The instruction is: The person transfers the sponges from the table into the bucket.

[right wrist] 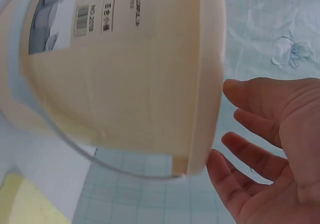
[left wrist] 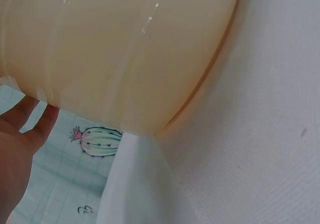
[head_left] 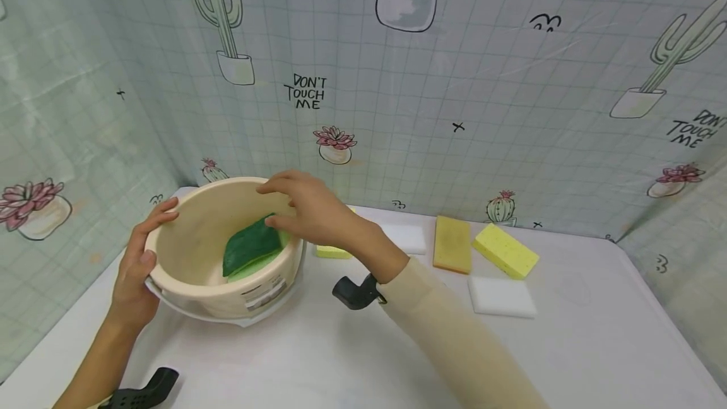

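Left hand: our left hand (head_left: pixel 135 264) sits at the left of the head view and grips the bowl's rim, thumb inside the wall and fingers curled over the upper edge. In the left wrist view only the fingertips show, against the bowl's outer wall.
Right hand: our right hand (head_left: pixel 309 207) hangs over the right rim of the bowl, fingers relaxed and spread, holding nothing. The right wrist view shows the open palm (right wrist: pixel 280 149) just beside the rim; we cannot tell whether a fingertip touches the sponge.
Bowl: a cream plastic bowl (head_left: pixel 187 232) stands on the table at centre left of the head view, tilted toward the camera, with a printed label on its front wall.
Green sponge: a green sponge (head_left: pixel 250 246) lies inside the bowl, leaning against the right inner wall, its dark face up and a lighter green layer below.
Table: a white table (head_left: pixel 568 346) carries everything.
Other sponges: right of centre lie an orange-brown sponge (head_left: pixel 452 244), a yellow sponge (head_left: pixel 505 251) just beside it, and a white sponge (head_left: pixel 502 296) in front of them. Another white pad (head_left: pixel 406 240) and a pale yellow sponge (head_left: pixel 332 251) lie behind the right forearm.
Backdrop: a gridded sheet with cactus drawings (head_left: pixel 511 81) fills the upper frame.
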Demonstrator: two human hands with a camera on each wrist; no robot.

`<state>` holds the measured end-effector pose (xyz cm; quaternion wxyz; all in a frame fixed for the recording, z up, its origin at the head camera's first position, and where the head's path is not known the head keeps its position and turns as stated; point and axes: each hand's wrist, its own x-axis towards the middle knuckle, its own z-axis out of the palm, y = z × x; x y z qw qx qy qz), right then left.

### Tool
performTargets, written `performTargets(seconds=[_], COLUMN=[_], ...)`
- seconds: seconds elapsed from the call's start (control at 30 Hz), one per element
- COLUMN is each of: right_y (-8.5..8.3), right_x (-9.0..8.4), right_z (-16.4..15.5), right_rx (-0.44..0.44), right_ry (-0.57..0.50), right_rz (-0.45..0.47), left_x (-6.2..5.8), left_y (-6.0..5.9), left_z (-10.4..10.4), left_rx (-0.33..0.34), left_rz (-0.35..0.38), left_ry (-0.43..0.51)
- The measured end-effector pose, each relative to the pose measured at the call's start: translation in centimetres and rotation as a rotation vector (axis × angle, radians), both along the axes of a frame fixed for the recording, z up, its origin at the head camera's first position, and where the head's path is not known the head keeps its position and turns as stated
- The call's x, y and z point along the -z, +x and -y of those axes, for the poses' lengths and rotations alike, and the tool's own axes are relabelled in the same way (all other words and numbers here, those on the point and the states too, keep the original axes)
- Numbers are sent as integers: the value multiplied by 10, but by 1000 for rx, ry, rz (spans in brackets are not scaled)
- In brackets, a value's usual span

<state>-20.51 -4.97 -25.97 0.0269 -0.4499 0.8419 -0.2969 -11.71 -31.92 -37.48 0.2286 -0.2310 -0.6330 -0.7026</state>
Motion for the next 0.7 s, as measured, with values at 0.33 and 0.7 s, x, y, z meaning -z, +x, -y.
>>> performTargets(seconds=[0.33, 0.7], right_y=[-9, -7], right_x=[13, 44], right_z=[-41, -60], right_rx=[70, 152], right_ry=[-189, -226], right_rz=[50, 153], left_x=[-1, -1], left_y=[-1, 0], left_z=[0, -1], left_rx=[-3, 16], left_rz=[2, -8], left_ry=[1, 23])
